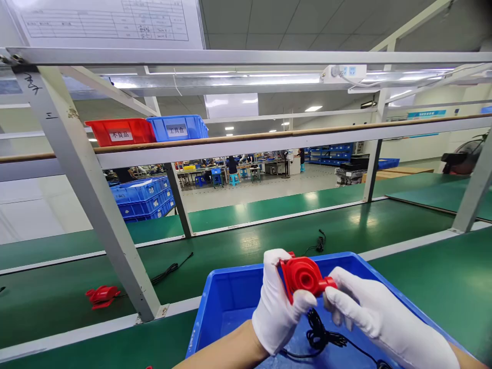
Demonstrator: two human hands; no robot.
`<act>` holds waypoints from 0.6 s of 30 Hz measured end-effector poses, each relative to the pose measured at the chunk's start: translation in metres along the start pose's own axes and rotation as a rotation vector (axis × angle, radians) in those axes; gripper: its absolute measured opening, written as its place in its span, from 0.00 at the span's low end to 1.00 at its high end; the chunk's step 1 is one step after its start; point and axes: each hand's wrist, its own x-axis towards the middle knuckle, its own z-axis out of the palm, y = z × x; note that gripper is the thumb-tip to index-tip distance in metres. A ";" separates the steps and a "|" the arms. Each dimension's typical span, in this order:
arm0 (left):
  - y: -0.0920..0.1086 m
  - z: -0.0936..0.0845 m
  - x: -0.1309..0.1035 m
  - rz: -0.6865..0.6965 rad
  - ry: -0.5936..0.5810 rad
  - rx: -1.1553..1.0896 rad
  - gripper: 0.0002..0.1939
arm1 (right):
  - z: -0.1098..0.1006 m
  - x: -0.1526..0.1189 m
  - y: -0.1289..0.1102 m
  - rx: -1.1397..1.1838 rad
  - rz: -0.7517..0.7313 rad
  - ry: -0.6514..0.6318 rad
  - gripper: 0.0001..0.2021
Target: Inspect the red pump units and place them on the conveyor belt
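In my white-gloved left hand (pixel 273 310) is a red plastic blower (pixel 302 271) with a round, snail-shaped body and a hole in its middle. The thumb presses its lower edge while the other fingers wrap behind. My right hand (pixel 371 312), also gloved in white, pinches the short spout on the blower's right side between thumb and fingers. Both hands are above a blue bin (pixel 221 297). A bundled black cable (pixel 323 335) hangs below the blower inside the bin; where it joins the blower is hidden.
Another red blower (pixel 103 296) lies on the green conveyor belt (pixel 246 246) at left, near a black cable (pixel 169 271). A further cable (pixel 320 243) lies behind the bin. A metal post (pixel 103 205) rises at left. Red (pixel 121 132) and blue (pixel 179 128) boxes sit on the shelf.
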 end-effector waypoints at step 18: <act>-0.033 0.011 0.006 0.441 0.048 0.059 0.58 | -0.019 -0.014 -0.011 0.125 -0.310 -0.153 0.17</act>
